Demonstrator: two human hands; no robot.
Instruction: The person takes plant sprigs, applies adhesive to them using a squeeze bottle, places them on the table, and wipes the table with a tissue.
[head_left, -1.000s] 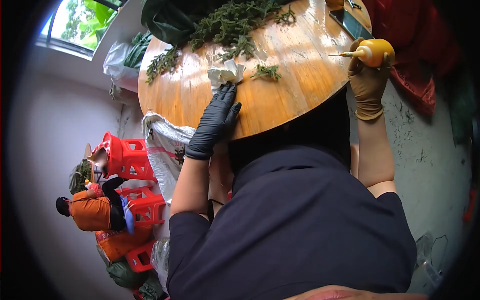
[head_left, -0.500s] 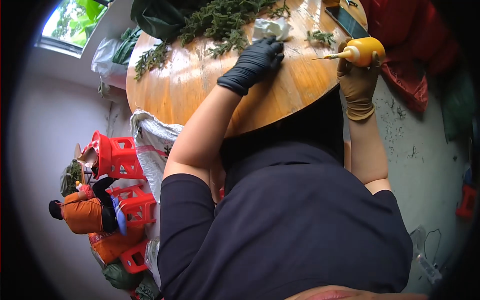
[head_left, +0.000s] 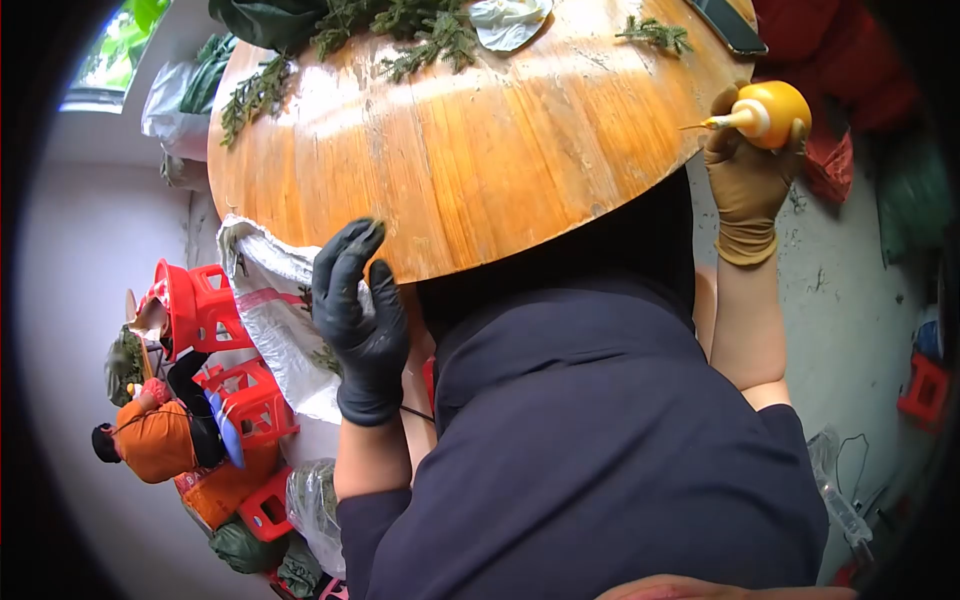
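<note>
My right hand [head_left: 748, 190], in a tan glove, grips a yellow squeeze bottle [head_left: 785, 112] with a white cap and a thin needle tip pointing left, beside the table's right edge. My left hand [head_left: 360, 325], in a black glove, is raised at the near left rim of the round wooden table [head_left: 480, 190]. Its thumb stands apart from the slightly bent fingers, and I see nothing held. Below it hangs a white woven sack [head_left: 285, 335] with green sprigs showing inside. Artificial fir sprigs [head_left: 440, 45] and a crumpled white wad [head_left: 508, 22] lie toward the far side of the table.
A phone [head_left: 728, 25] and a small sprig [head_left: 655, 35] lie at the table's far right. Red stools [head_left: 255, 400] and a seated person in orange [head_left: 155, 440] are at left. Red bags [head_left: 830, 60] stand at right; bits of debris dot the floor.
My left hand has left the white wad and come back to the table's near left edge, its fingers opening. My right hand with the bottle has shifted slightly right and down in view.
</note>
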